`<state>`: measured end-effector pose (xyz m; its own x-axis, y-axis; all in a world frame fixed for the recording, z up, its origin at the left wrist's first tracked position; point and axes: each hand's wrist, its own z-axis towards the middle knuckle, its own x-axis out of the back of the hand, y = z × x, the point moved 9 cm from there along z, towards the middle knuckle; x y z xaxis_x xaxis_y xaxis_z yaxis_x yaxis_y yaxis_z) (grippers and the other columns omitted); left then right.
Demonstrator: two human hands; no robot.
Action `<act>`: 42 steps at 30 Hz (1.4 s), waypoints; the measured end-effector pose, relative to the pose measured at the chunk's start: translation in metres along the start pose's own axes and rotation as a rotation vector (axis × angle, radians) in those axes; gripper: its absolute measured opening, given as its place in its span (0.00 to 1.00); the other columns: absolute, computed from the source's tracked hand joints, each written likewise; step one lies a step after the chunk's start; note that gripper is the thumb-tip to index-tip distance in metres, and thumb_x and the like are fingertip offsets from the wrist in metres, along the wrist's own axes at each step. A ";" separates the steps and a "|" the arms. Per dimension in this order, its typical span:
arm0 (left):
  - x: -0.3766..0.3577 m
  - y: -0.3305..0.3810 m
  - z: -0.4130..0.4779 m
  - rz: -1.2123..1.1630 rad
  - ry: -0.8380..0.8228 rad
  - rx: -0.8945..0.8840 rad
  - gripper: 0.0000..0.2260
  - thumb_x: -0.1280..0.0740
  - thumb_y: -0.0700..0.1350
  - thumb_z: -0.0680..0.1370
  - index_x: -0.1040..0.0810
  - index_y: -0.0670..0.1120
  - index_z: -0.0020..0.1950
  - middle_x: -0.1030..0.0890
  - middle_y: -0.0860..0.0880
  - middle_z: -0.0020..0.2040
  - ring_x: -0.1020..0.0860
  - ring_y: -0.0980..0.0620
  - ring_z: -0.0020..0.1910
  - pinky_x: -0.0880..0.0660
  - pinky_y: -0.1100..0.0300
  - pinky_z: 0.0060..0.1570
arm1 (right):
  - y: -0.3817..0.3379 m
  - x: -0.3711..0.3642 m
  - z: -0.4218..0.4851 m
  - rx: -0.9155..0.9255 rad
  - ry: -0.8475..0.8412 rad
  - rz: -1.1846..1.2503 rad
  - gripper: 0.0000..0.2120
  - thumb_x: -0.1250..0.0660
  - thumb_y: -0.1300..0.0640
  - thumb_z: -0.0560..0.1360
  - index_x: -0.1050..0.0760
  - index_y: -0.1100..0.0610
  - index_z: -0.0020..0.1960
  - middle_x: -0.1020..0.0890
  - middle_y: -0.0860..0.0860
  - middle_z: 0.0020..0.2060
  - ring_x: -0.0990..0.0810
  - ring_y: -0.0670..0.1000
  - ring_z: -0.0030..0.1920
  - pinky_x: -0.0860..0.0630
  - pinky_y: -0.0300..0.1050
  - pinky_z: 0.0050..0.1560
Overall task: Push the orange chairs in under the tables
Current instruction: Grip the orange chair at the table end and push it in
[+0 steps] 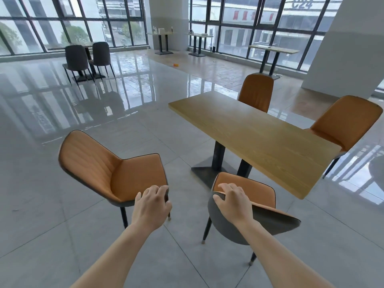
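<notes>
Wooden table point(259, 129), right hand point(233, 202) gripping orange chair point(267, 220)

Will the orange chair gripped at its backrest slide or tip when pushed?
Likely slides: the chair has thin legs on a smooth, glossy floor. The right hand grips the backrest's top edge, so a high push may tip it forward. Its slim frame looks fairly light.
</notes>
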<state>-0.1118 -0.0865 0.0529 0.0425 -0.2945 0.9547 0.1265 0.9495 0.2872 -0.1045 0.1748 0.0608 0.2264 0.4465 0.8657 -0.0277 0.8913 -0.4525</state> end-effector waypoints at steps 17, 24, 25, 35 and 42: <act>0.101 -0.222 0.009 0.032 0.094 0.042 0.22 0.38 0.53 0.81 0.32 0.50 0.74 0.25 0.50 0.67 0.28 0.48 0.68 0.35 0.46 0.70 | -0.212 -0.109 0.037 0.016 -0.053 -0.006 0.21 0.33 0.45 0.77 0.25 0.52 0.66 0.20 0.51 0.61 0.24 0.54 0.61 0.23 0.50 0.55; 0.115 -0.284 0.025 0.086 0.090 0.078 0.21 0.38 0.54 0.80 0.31 0.51 0.73 0.24 0.50 0.68 0.27 0.48 0.67 0.34 0.45 0.70 | -0.262 -0.146 0.065 0.044 -0.085 0.024 0.20 0.34 0.45 0.77 0.25 0.52 0.65 0.19 0.51 0.60 0.23 0.53 0.61 0.24 0.49 0.55; 0.116 -0.291 0.029 0.090 0.087 0.086 0.21 0.38 0.54 0.80 0.31 0.51 0.73 0.24 0.49 0.68 0.27 0.47 0.67 0.34 0.44 0.70 | -0.267 -0.152 0.071 0.047 -0.095 0.023 0.20 0.34 0.45 0.77 0.25 0.52 0.66 0.20 0.51 0.61 0.24 0.53 0.61 0.24 0.49 0.55; 0.116 -0.352 0.118 0.192 0.052 0.129 0.20 0.40 0.53 0.80 0.30 0.51 0.72 0.25 0.48 0.67 0.29 0.47 0.69 0.35 0.43 0.71 | -0.307 -0.229 0.172 0.079 -0.190 0.081 0.21 0.35 0.44 0.78 0.27 0.50 0.68 0.21 0.50 0.62 0.26 0.52 0.64 0.27 0.49 0.58; 0.122 -0.387 0.173 0.205 0.026 0.169 0.22 0.39 0.52 0.81 0.31 0.49 0.74 0.26 0.46 0.69 0.31 0.46 0.71 0.38 0.41 0.73 | -0.332 -0.271 0.233 0.126 -0.226 0.079 0.21 0.36 0.43 0.78 0.27 0.50 0.68 0.21 0.49 0.62 0.25 0.52 0.62 0.25 0.49 0.55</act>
<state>-0.3275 -0.4711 0.0713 0.0762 -0.0948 0.9926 -0.0546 0.9936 0.0990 -0.3830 -0.2235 0.0263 -0.0042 0.5088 0.8609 -0.1610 0.8493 -0.5028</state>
